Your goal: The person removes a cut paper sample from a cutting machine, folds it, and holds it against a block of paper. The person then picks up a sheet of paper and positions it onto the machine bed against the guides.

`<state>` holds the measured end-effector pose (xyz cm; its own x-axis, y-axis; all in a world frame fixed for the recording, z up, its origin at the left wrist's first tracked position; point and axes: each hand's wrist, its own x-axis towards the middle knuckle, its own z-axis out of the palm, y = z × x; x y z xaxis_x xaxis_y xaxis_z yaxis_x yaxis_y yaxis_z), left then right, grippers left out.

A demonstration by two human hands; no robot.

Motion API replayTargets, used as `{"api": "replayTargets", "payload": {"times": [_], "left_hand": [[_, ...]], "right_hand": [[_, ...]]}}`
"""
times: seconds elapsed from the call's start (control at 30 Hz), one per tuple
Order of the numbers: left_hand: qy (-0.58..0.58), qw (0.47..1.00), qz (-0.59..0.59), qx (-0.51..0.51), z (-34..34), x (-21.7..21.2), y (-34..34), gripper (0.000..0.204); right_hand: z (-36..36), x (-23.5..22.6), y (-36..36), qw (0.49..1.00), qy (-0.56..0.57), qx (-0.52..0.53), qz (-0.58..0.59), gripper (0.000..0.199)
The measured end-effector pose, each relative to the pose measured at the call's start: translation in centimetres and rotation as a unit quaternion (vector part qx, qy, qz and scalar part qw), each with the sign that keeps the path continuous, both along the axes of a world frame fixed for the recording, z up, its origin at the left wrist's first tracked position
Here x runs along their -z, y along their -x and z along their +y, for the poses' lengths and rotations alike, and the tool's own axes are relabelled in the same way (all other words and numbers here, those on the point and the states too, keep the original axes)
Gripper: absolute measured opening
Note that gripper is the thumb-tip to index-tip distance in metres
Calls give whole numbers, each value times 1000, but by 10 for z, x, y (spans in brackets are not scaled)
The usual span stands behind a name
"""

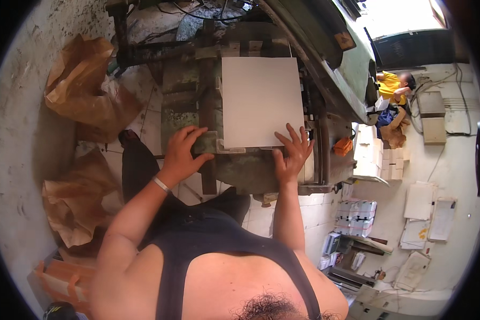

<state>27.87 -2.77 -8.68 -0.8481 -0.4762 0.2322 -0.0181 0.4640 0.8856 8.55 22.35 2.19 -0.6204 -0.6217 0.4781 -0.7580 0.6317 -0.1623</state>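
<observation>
A stack of white paper sheets point(260, 101) lies flat on the worn green bed of a heavy machine point(186, 101). My left hand point(182, 152) grips a grey-green metal block point(207, 143) at the stack's near left corner; a silver bracelet sits on that wrist. My right hand point(292, 152) rests with fingers spread on the near right corner of the paper, pressing on it.
Crumpled brown paper point(85, 85) and more of it point(74, 197) lie at the left by the wall. Stacks of white paper point(376, 154) and bundles point(357, 216) stand on the floor at the right. Another person in a yellow shirt point(392, 85) sits far right. An orange rag point(344, 145) hangs on the machine.
</observation>
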Motion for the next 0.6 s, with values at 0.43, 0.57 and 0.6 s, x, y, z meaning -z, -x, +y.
{"api": "replayTargets", "payload": {"times": [0.43, 0.57, 0.6], "left_hand": [[23, 1000, 14, 2, 2, 2, -1, 75], [23, 1000, 15, 0, 2, 1, -1, 75], [24, 1000, 15, 0, 2, 0, -1, 75]], "right_hand": [[-10, -6, -4, 986, -163, -22, -14, 76], [-13, -7, -6, 984, -177, -19, -16, 78], [-13, -7, -6, 984, -175, -19, -15, 78]]}}
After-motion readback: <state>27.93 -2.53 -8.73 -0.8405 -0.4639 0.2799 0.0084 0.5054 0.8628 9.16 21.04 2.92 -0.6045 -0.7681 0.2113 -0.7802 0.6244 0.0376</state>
